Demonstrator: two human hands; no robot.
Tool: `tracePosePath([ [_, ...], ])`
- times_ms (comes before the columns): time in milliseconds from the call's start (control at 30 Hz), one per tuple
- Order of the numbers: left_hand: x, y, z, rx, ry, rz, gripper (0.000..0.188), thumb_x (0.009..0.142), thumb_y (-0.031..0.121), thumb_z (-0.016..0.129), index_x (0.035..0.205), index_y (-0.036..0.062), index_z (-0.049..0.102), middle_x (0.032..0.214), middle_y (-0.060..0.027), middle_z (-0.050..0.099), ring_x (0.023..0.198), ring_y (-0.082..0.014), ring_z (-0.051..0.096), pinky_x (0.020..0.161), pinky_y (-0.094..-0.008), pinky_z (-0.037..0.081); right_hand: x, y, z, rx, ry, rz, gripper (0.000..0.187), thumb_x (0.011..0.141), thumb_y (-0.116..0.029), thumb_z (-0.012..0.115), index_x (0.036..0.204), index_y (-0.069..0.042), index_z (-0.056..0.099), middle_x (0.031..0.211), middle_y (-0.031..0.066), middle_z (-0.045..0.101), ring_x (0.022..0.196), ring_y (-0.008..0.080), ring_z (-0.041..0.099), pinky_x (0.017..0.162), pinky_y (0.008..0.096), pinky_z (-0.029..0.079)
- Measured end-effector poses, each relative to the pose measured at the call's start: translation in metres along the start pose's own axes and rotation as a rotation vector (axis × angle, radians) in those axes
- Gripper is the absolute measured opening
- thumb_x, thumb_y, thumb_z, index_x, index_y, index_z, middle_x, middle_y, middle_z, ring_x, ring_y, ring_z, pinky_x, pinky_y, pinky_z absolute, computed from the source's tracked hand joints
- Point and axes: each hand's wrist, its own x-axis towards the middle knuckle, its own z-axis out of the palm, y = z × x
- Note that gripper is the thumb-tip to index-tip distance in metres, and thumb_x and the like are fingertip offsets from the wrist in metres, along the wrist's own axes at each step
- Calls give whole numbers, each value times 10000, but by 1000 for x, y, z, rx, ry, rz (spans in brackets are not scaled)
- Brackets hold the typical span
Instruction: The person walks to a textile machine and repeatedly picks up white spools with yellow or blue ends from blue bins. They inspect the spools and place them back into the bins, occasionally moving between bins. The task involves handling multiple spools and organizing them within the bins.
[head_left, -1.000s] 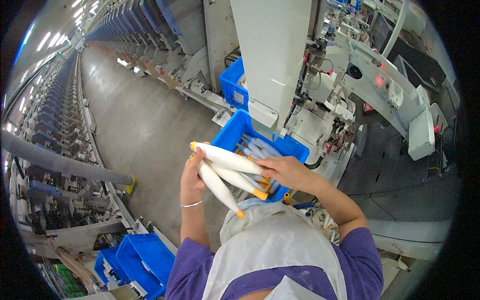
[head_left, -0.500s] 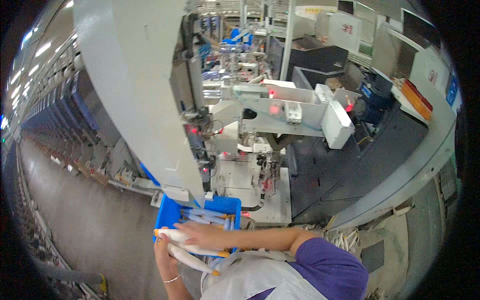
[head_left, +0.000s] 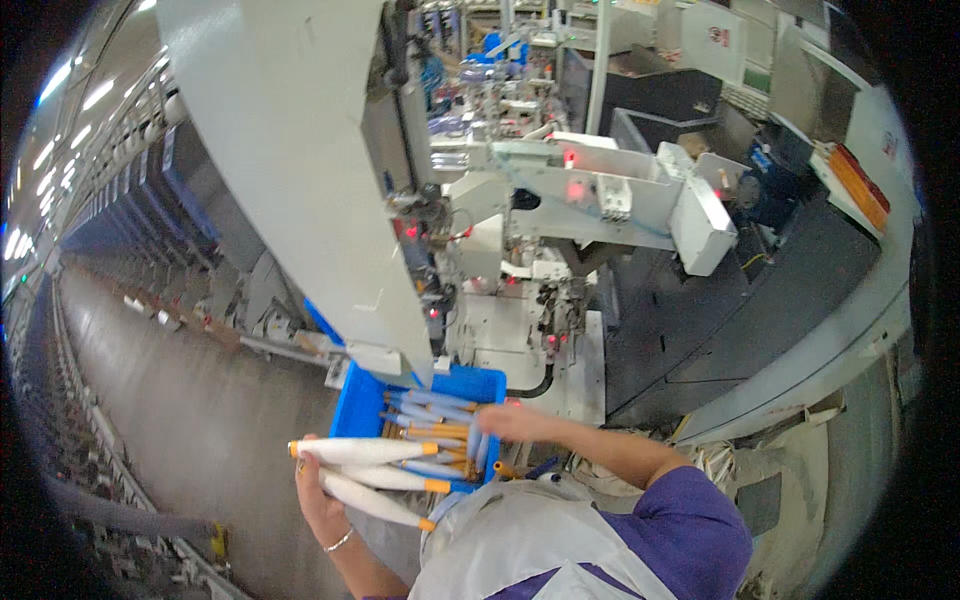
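My left hand (head_left: pixel 318 500) grips three white yarn bobbins with orange tube ends, fanned out over the front left of a blue crate. The topmost yarn bobbin (head_left: pixel 365 451) lies nearly level; the lowest yarn bobbin (head_left: pixel 375 501) slants down toward my apron. Inside the blue crate (head_left: pixel 352 398) are several thinner bobbins, some pale blue (head_left: pixel 430 411) and some bare orange-brown (head_left: pixel 452 432). My right hand (head_left: pixel 500 423) is at the crate's right side, by upright pale blue bobbins. Its fingers are blurred and partly hidden, so any grip cannot be made out.
A broad white machine panel (head_left: pixel 290 180) rises behind the crate. Right of it stands machinery with red lights and a white arm (head_left: pixel 590 205). Dark cabinets (head_left: pixel 740 300) line the right side. A grey aisle floor (head_left: pixel 190 390) runs along the left beside a row of machines.
My right hand has moved off the white yarn bobbins to the crate's right side. My left hand still holds the bobbins, now more fully visible. The whole view has shifted slightly.
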Motion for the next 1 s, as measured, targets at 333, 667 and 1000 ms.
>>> tracePosePath([
  [333, 9, -2, -24, -171, 95, -40, 425, 895, 302, 631, 1208, 39, 514, 1082, -92, 589, 1015, -223, 565, 928, -406, 468, -50, 111, -116, 186, 707, 150, 311, 962, -302, 497, 789, -57, 579, 536, -22, 456, 421, 80, 449, 402, 248, 385],
  [667, 3, 3, -10, -27, 74, 91, 436, 881, 293, 650, 1206, 43, 501, 1054, -94, 597, 973, -209, 587, 853, -375, 505, -4, 44, -40, -246, 79, 114, 400, 895, -187, 549, 1271, -52, 524, 1305, 197, 512, 1182, 318, 515, 960, 369, 421],
  [1000, 3, -9, 1, 30, 180, 40, 364, 873, 261, 667, 1136, 39, 547, 1024, -92, 606, 934, -197, 602, 816, -346, 521, 64, -105, 97, -89, -308, -48, 366, 972, -378, 464, 1070, -29, 512, 759, 50, 572, 639, 160, 549, 574, 316, 461],
])
